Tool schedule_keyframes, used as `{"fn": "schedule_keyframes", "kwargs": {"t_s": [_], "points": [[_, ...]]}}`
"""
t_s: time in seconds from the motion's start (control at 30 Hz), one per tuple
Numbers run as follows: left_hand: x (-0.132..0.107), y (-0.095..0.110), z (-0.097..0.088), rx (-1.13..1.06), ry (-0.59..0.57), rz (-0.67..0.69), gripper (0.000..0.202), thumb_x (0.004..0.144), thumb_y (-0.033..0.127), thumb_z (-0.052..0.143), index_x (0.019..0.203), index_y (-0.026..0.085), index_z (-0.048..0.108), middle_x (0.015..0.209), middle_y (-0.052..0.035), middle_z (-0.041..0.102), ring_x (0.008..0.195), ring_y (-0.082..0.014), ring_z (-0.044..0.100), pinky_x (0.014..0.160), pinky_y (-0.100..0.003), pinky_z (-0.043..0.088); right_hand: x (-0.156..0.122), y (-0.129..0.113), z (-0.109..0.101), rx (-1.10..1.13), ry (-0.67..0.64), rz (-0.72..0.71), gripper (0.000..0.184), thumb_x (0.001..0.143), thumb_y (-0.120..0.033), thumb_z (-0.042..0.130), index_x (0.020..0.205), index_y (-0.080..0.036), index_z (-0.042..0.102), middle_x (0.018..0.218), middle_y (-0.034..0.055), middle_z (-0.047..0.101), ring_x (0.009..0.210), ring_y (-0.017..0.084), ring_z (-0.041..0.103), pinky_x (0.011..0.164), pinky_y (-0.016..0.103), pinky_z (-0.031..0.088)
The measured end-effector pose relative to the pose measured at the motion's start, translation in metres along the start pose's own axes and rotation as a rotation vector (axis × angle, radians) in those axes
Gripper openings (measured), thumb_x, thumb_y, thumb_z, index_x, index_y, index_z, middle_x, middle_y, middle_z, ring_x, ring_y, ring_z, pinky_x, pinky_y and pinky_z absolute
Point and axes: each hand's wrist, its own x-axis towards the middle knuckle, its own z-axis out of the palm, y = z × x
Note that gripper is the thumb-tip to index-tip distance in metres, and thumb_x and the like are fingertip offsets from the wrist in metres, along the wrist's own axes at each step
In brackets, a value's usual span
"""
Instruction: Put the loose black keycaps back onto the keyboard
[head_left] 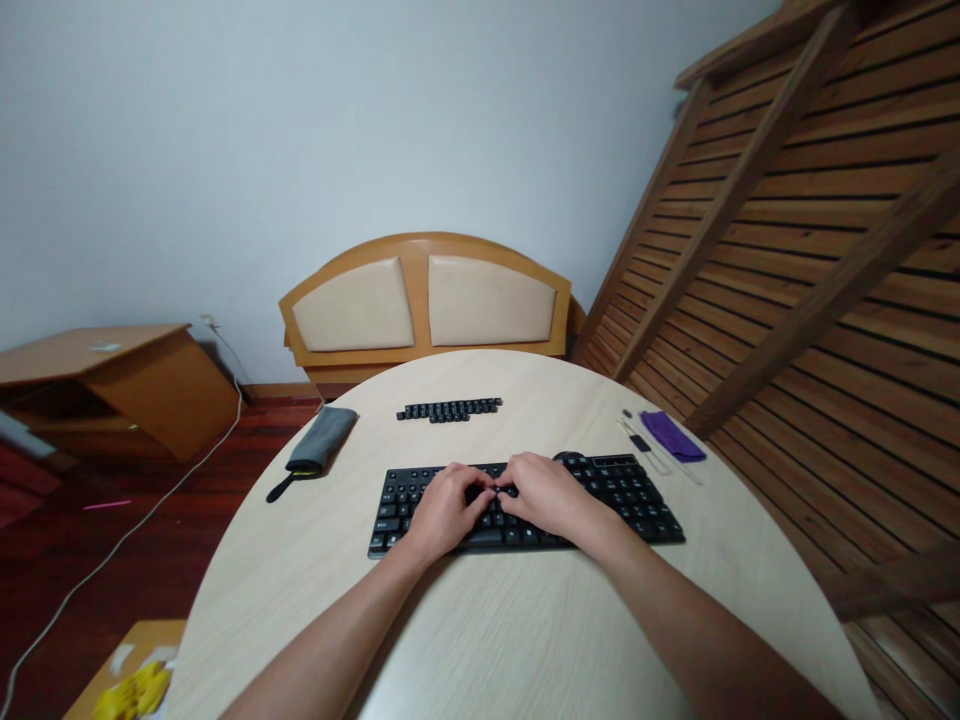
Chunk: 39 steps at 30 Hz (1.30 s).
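A black keyboard (637,500) lies across the middle of a round pale wooden table (510,640). Both my hands rest on its upper middle rows. My left hand (444,508) has its fingers curled down onto the keys, fingertips pinched together near the centre. My right hand (551,493) mirrors it, fingers bent and meeting the left hand's fingertips at one spot on the keys. Whatever small thing lies between the fingertips is too small to make out. Behind the keyboard, rows of loose black keycaps (450,409) are laid out on the table.
A grey folded cloth with a black-handled tool (315,448) lies at the left. A purple cloth (672,435) and small tools (643,445) lie at the right. A headboard (426,300) leans on the wall behind; wooden slats (810,260) stand at the right.
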Motion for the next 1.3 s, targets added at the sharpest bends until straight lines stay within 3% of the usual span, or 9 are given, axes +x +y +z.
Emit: {"fn": "schedule_keyframes", "kwargs": {"t_s": [0.33, 0.57, 1.1, 1.3], "points": [[0.000, -0.001, 0.000, 0.013, -0.005, -0.002, 0.012, 0.088, 0.024, 0.064, 0.099, 0.025, 0.071, 0.101, -0.0025, 0.070, 0.098, -0.0219, 0.062, 0.091, -0.036, 0.048, 0.003, 0.013, 0.002, 0.076, -0.016, -0.017, 0.018, 0.086, -0.032, 0.066, 0.098, -0.027, 0.079, 0.100, 0.0072, 0.075, 0.098, 0.028, 0.068, 0.081, 0.032, 0.048], [0.000, -0.002, 0.001, 0.016, 0.000, 0.008, 0.013, 0.089, 0.027, 0.064, 0.099, 0.024, 0.071, 0.100, -0.0037, 0.071, 0.098, -0.0225, 0.063, 0.090, -0.036, 0.049, 0.005, 0.020, 0.004, 0.124, -0.027, -0.123, 0.020, 0.090, -0.029, 0.061, 0.101, -0.030, 0.078, 0.099, 0.0052, 0.076, 0.100, 0.025, 0.066, 0.084, 0.031, 0.046], [0.002, -0.002, 0.001, -0.042, 0.035, -0.046, 0.017, 0.091, 0.016, 0.053, 0.096, 0.022, 0.067, 0.099, -0.0025, 0.072, 0.095, -0.0211, 0.066, 0.087, -0.033, 0.049, 0.010, 0.027, 0.007, 0.317, -0.041, -0.107, 0.024, 0.089, -0.031, 0.061, 0.107, -0.029, 0.078, 0.103, 0.0041, 0.077, 0.094, 0.023, 0.070, 0.086, 0.031, 0.048], [0.002, -0.002, 0.002, -0.016, 0.030, -0.039, 0.017, 0.091, 0.017, 0.053, 0.097, 0.022, 0.068, 0.099, -0.0023, 0.072, 0.094, -0.0206, 0.066, 0.086, -0.032, 0.049, 0.009, 0.024, 0.006, 0.232, -0.027, -0.103, 0.022, 0.089, -0.030, 0.062, 0.104, -0.028, 0.078, 0.102, 0.0049, 0.077, 0.097, 0.024, 0.069, 0.090, 0.032, 0.047]]}}
